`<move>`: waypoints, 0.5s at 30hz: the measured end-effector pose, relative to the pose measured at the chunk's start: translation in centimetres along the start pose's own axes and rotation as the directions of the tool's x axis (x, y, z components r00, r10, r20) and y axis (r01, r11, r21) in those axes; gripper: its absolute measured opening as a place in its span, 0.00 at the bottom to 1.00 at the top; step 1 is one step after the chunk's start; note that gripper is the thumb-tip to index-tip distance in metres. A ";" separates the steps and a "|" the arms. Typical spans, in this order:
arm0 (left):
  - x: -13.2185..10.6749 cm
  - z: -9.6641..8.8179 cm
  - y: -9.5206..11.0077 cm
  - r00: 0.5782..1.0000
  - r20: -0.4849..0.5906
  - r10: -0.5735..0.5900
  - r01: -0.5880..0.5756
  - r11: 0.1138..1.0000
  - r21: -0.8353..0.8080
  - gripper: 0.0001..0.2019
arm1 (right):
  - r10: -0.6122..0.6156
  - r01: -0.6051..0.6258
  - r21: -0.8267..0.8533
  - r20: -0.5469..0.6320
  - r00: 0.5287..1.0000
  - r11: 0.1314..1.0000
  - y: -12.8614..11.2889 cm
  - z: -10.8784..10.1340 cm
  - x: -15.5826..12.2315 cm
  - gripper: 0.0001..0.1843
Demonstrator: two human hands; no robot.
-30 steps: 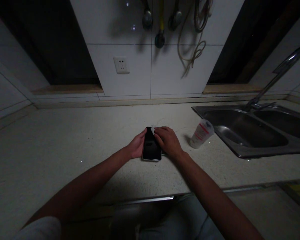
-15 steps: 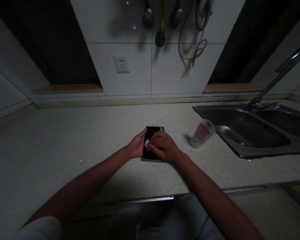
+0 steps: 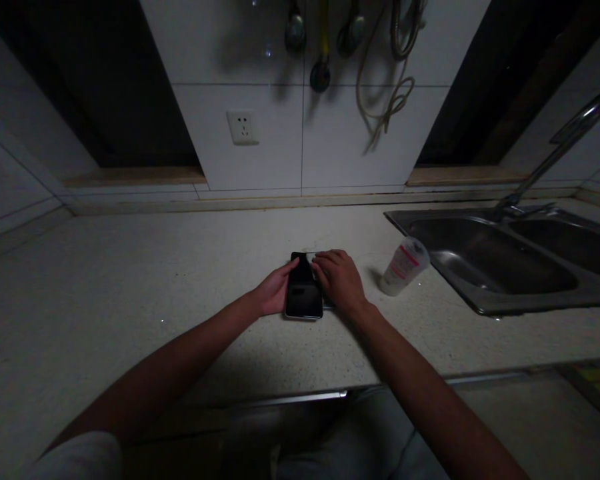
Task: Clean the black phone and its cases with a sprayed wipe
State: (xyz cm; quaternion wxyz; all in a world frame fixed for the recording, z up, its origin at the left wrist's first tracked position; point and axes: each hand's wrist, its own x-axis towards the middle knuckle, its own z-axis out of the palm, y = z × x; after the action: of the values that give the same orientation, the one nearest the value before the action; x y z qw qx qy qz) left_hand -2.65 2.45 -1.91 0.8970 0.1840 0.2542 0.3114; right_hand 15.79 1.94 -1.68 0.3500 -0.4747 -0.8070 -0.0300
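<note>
The left hand [image 3: 279, 289] steadied the black smartphone [image 3: 304, 300], at twelve o'clock on the speckled counter [image 3: 105, 320], in a narrow edge grip; the right hand [image 3: 339, 282] curled over its far corner, its hold unclear.

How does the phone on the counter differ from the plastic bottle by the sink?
The phone is flat and dark, while the plastic bottle is rounded and pale with red print. The phone lies between the left hand and right hand; the bottle sits apart, untouched. Both rest on the speckled countertop.
</note>
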 end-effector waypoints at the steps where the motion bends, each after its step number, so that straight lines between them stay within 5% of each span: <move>1: 0.0 0.0 0.0 1.000 -0.009 0.002 -0.002 1.000 0.002 0.21 | 0.005 -0.005 0.000 0.001 1.000 1.000 0.0 0.1 -0.1 0.16; 7: 0.2 0.1 -0.1 0.998 -0.057 0.025 -0.023 0.999 0.030 0.17 | -0.093 0.091 0.107 0.013 0.996 0.990 0.3 1.1 -0.4 0.20; 15: -0.3 1.1 -0.1 0.993 -0.106 0.044 -0.043 0.999 0.011 0.14 | -0.256 0.252 0.311 -0.028 0.966 0.917 0.0 0.7 -0.5 0.10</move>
State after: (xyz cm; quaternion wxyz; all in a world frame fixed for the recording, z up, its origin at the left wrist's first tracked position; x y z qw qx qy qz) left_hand -2.13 1.99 -0.98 0.8744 0.1766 0.2987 0.3392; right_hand 15.59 1.87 -2.46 0.4083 -0.3051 -0.8586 0.0557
